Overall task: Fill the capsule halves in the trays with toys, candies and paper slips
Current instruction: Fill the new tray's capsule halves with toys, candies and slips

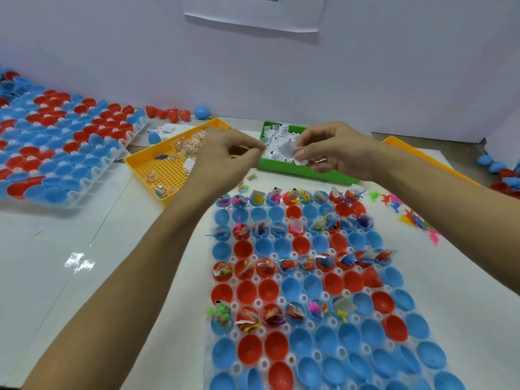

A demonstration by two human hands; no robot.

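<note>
Both hands hover over the green plastic bin of paper slips [295,167], right hand [334,153] pinching a white paper slip [288,149], left hand [225,159] curled, contents unclear, so I'd peel off one slip per empty half in the white plastic capsule tray [298,253] just below.

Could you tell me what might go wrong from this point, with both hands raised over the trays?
The right hand pinches several paper slips at once, so two may drop into one capsule half. Filled rows alternate with empty rows in the near tray, so a row could be skipped or doubled. Loose toys lie on the table right of that tray; a forearm might sweep them off.
</note>
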